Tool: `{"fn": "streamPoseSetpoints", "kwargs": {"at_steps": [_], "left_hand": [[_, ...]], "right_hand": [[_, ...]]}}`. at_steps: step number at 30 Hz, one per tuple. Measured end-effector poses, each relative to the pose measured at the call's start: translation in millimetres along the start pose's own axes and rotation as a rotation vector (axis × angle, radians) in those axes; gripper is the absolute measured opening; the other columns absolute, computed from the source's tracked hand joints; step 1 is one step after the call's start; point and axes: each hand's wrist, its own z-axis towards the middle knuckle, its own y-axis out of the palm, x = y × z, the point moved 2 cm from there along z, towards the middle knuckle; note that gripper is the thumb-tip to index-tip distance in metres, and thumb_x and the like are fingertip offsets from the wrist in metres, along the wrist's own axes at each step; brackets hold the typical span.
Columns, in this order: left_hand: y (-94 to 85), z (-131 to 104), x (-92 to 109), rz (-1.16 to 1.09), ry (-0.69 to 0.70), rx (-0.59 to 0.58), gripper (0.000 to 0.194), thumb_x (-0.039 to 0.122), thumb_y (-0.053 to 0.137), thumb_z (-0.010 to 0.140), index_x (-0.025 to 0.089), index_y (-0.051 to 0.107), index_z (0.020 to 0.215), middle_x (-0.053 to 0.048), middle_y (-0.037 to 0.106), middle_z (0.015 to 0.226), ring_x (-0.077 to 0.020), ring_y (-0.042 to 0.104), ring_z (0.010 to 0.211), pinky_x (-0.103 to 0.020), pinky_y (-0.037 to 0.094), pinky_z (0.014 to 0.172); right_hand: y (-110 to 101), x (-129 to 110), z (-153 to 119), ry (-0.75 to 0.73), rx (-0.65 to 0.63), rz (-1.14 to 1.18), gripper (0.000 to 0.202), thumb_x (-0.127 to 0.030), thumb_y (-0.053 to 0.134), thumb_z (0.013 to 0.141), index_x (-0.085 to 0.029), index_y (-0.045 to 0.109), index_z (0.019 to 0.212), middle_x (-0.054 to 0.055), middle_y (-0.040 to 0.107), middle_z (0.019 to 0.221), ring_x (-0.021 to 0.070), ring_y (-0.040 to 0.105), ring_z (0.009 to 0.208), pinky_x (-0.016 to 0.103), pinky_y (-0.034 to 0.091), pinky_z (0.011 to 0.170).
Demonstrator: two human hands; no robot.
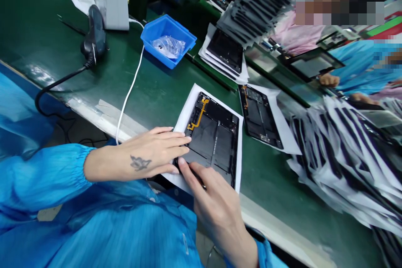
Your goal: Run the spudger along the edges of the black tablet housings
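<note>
Green counter (163,88) runs slantwise across the view, carrying a blue bin (158,56) of clear plastic bags (169,46) and, to the right, piled panels (333,159). Near its front edge lies an open tablet casing (205,140), inside face up on a white sheet (190,108), a second casing (263,117) near it on the right. The tablet casing's long axis runs away from the person, far end leaning a little right; an orange ribbon (204,106) sits along its left side toward that end. It looks thin, light and stiff, probably slick, while the ribbon seems easily torn, so the outer rim along the long sides would be the safest hold. The left hand (153,153) lies palm down, fingers nearly straight, tips over the casing's left edge, gripping nothing visible. The right hand (220,201) is half curled over the near end, thumb at the left edge; a dark object (201,182) shows between thumb and fingers, but whether it is grasped I cannot tell.
</note>
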Motion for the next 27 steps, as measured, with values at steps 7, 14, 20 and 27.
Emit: {"fn": "streamPoseSetpoints", "kwargs": {"at_steps": [7,14,20,27], "left_hand": [[-3.7,-2,0,-0.026,0.018,0.01,0.041,0.034,0.044,0.107,0.01,0.055,0.137,-0.013,0.058,0.145,-0.0216,0.048,0.142,-0.042,0.037,0.12],[1.4,-4,-1,-0.021,0.022,0.002,0.042,0.035,0.045,0.107,0.01,0.055,0.139,-0.015,0.054,0.149,-0.0236,0.046,0.144,-0.043,0.036,0.122],[-3.5,-16,-3,0.03,-0.037,-0.04,0.054,0.042,0.045,0.106,0.015,0.039,0.153,-0.013,0.041,0.159,-0.023,0.037,0.15,-0.045,0.029,0.126],[-14.0,-30,7,0.119,-0.052,0.127,0.034,0.018,0.045,0.105,0.012,0.054,0.137,-0.014,0.064,0.137,-0.0229,0.059,0.13,-0.041,0.051,0.109]], "right_hand": [[-19,18,25,-0.276,-0.181,-0.059,0.033,-0.009,0.034,0.103,-0.01,0.063,0.119,0.007,0.071,0.086,0.0152,0.06,0.066,0.029,0.044,0.053],[-15,10,29,-0.278,-0.163,-0.111,0.026,-0.007,0.043,0.099,-0.005,0.065,0.113,0.007,0.066,0.08,0.0176,0.06,0.064,0.031,0.041,0.05],[-24,23,18,-0.102,-0.012,0.038,0.031,-0.007,0.043,0.1,-0.011,0.065,0.122,0.01,0.072,0.099,0.0164,0.065,0.078,0.027,0.051,0.064],[-25,6,-18,0.683,0.554,0.484,0.039,-0.026,0.064,0.097,-0.029,0.064,0.135,0.0,0.064,0.078,0.0154,0.058,0.065,0.029,0.048,0.06]]}}
